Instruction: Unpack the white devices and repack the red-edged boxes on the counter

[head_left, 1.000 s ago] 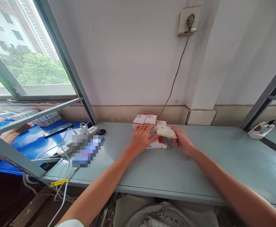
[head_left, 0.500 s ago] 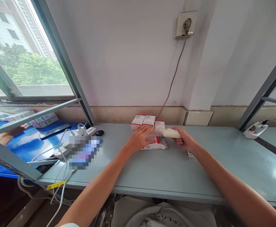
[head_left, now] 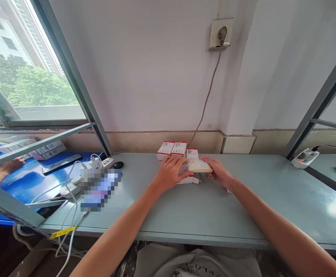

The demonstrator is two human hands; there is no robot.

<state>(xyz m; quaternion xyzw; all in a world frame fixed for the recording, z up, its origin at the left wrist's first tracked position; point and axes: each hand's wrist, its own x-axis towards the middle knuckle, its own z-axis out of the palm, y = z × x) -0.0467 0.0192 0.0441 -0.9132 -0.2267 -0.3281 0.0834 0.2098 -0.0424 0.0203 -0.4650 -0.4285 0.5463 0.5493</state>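
A cream-white flat device [head_left: 200, 166] lies level between my two hands, above a white-and-red carton [head_left: 191, 180] on the grey desk. My right hand [head_left: 220, 174] is closed on its right end. Thin clear plastic, which looks like a bag [head_left: 183, 167], wraps the device's left end. My left hand [head_left: 170, 174] grips that plastic, its fingers over the top and thumb in front. Behind the hands stand white boxes with red edges: one at left [head_left: 165, 149], another [head_left: 179, 148] beside it and one [head_left: 192, 154] farther right. The left hand partly hides the carton beneath.
A black mouse [head_left: 118, 165], power strips [head_left: 108, 163] and a blurred-out blue phone-like item [head_left: 100, 190] with white cables lie at left. Metal frame posts [head_left: 97, 130] rise on both sides. Another person's hand [head_left: 10, 166] shows over the blue table. A white adapter [head_left: 305, 158] sits far right.
My right hand has moved the cream device leftward, closer to my left hand. Less clear plastic shows between them. The view has shifted slightly.
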